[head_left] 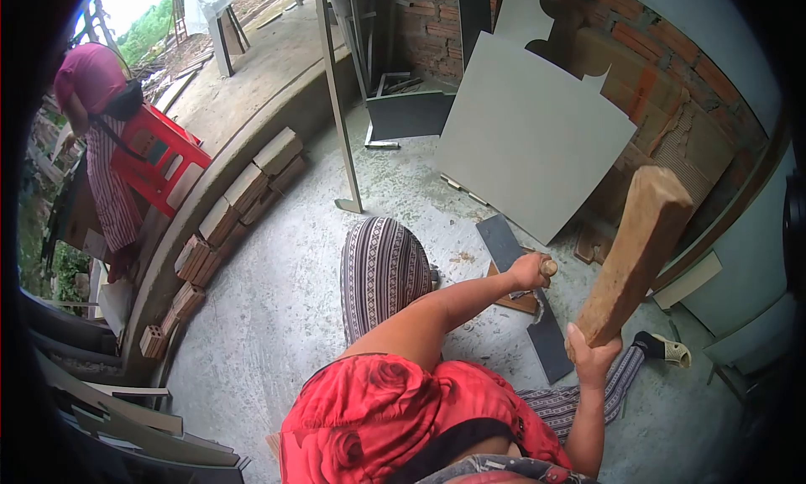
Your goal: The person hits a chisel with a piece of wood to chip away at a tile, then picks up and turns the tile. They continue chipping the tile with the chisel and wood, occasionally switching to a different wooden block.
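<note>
My left hand [526, 272] is closed round the wooden handle of a chisel [548, 267], whose round butt end points up at me. Its blade is mostly hidden below the fist. Under that hand lies a narrow dark grey board [550, 350] with a rough, pale, chipped edge. A brown wood piece [519, 303] shows beside the board. Raised on the right, a thick rough wooden mallet [635, 253] is gripped at its lower end by my right hand [594, 354]. The mallet is tilted and apart from the chisel.
My patterned trouser legs [382, 270] are on either side of the board. A large pale panel [537, 131] leans at the back by cardboard [680, 131]. Hollow bricks [243, 190] line the left ledge. Another person [96, 89] bends beyond it near a red plastic chair [159, 161].
</note>
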The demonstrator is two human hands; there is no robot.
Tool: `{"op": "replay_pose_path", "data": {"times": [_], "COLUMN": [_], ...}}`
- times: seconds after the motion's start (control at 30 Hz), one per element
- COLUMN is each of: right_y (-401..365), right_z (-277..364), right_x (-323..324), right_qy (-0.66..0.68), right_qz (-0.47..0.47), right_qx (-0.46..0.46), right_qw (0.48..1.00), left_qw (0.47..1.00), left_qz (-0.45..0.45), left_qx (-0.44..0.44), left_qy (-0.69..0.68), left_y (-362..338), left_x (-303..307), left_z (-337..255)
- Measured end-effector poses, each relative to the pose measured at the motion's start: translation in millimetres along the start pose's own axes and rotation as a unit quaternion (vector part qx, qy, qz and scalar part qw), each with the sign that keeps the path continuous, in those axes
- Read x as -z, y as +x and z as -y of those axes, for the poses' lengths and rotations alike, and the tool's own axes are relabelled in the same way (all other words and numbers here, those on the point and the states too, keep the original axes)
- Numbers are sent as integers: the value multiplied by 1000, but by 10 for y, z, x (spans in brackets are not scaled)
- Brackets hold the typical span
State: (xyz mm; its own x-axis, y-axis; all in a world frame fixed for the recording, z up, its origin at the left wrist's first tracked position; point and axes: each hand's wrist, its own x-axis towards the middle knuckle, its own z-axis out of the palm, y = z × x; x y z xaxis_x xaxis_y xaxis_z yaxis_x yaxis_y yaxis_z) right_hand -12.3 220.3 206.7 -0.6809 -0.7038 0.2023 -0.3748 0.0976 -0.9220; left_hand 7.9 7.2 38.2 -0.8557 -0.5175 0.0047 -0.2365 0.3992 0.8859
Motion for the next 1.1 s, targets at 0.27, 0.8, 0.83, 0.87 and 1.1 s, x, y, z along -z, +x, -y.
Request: {"op": "replay_pose_path", "data": {"times": [0.27,0.8,0.83,0.87,1.1], "right_y": [-76,-111,-113,-90,157], "right_z": [-671,-725,-667,-592,-9], "right_x": [60,-67,-62,-58,-44], "right_qy": [-214,-306,-287,-272,-62], "right_qz": [100,117,111,101,-26], "right_qx": [-167,-136,-95,-60,75], "right_qw": [957,935,947,955,995], "left_qw": [1000,999,998,998,997], "left_qz": [10,-7,-13,-2,54], "left_qx": [-4,-19,-36,-40,6], "left_qy": [-13,31,48,44,-51], "left_y": [-17,213,199,209,353], "left_x": [-33,-218,-270,-260,-178], "left_z": [-22,298,339,368,479]}}
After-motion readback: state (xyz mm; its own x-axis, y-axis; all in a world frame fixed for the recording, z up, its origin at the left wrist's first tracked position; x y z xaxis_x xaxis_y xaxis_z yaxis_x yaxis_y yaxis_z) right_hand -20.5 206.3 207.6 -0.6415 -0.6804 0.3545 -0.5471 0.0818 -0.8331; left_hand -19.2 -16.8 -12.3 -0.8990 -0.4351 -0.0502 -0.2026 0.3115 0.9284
